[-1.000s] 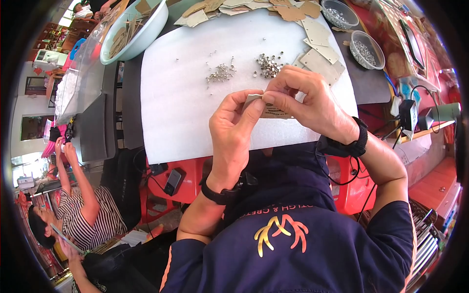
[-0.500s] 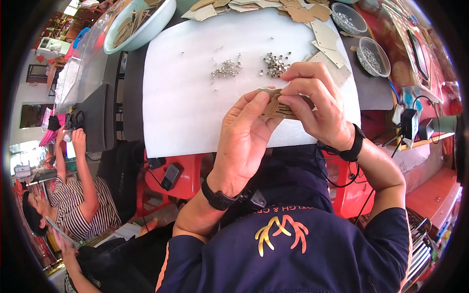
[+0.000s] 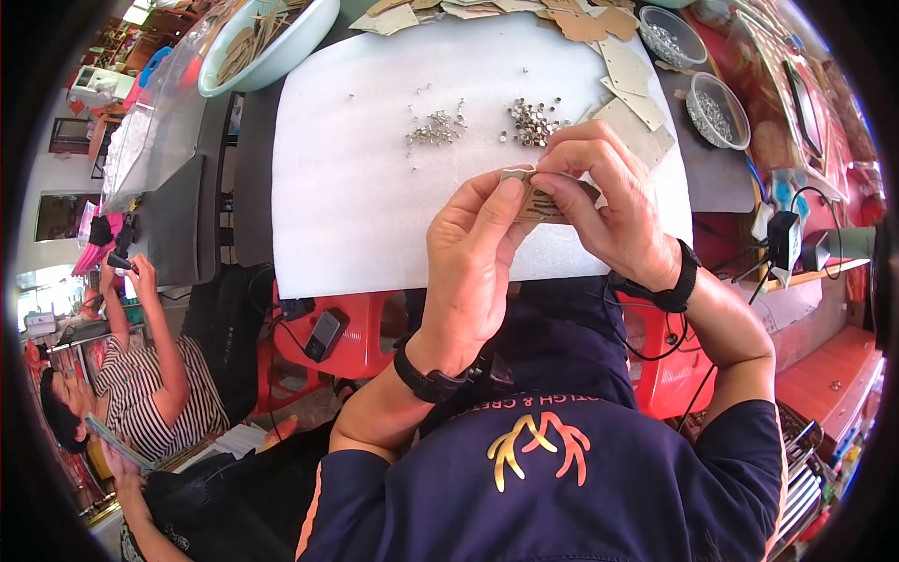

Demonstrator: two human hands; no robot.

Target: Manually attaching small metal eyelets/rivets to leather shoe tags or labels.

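Observation:
Between my two hands, above the white foam sheet [image 3: 356, 206], is a small brown printed card [image 3: 543, 208]. My left hand [image 3: 468, 253] grips its left end, thumb on top and fingers underneath. The thumb and fingertips of my right hand [image 3: 609, 201] pinch its upper edge; any small part between them is too hidden to make out. Just beyond my right fingers lies a pile of small round metal caps [image 3: 534, 122]. To its left is a second pile of small silvery metal pieces [image 3: 438, 127], with a few scattered around.
Brown cards [image 3: 626, 70] lie along the far and right edges of the sheet. Two clear bowls [image 3: 717, 110] of small metal pieces stand at the right. A pale blue basin [image 3: 281, 56] of brown pieces is at far left. A person in a striped top [image 3: 150, 375] sits at left.
The card has tilted slightly and my fingers have shifted a little along its upper edge. At left, the other person's hands have moved, a dark object now showing in them.

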